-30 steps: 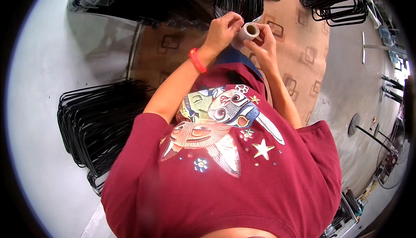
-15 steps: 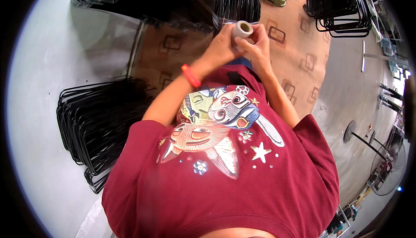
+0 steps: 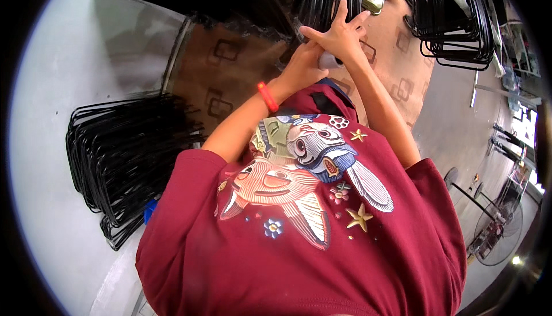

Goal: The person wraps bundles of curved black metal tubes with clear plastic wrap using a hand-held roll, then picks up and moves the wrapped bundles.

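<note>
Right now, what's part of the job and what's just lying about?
Likely in the job:
- white roll, in the left hand
- middle frames, by the spread right hand

Apparently just around, untouched:
- left frames
- right frames
- fan

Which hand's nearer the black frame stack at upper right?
Right. The right hand is left of the black frame stack, fingers spread; the left hand is farther left and lower, at the white roll.
</note>
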Demonstrator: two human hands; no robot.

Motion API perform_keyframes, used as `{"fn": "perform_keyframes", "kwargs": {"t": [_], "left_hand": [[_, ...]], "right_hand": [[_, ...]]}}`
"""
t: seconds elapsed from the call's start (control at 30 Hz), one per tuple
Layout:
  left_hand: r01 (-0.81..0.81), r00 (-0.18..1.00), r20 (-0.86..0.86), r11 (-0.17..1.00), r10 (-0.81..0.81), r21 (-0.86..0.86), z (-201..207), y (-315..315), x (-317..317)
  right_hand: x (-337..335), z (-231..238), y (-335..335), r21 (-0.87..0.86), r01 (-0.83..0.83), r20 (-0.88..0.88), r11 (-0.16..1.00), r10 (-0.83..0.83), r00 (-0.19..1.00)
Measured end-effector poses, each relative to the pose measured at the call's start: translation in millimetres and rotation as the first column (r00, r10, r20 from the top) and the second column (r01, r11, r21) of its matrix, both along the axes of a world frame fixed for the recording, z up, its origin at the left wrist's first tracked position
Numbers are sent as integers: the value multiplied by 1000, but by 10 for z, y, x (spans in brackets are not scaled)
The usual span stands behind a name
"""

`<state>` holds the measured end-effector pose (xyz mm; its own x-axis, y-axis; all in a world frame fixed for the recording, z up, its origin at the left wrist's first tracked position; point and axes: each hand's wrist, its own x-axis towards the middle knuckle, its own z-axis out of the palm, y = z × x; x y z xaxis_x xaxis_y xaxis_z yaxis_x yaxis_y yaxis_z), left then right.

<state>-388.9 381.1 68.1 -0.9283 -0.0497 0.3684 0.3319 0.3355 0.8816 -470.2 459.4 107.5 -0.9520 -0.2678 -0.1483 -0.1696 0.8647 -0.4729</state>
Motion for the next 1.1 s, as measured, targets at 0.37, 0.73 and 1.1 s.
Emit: {"fn": "perform_keyframes", "kwargs": {"t": [0.37,0.73,1.1], "left_hand": [[-58,997,-63,982,47,-181,-203,-38,-103],[-139,990,-12,975,139,-171,66,-188,248],[-474,853,227,880,470,-42,-211,-588,-224]], "right_hand": [[3,64,-195,155,-29,-138,987,51,989],[-67,59,43,50,48,-71,998,-45,996],[317,84,176,-102,99,-114,990,-110,987]]}}
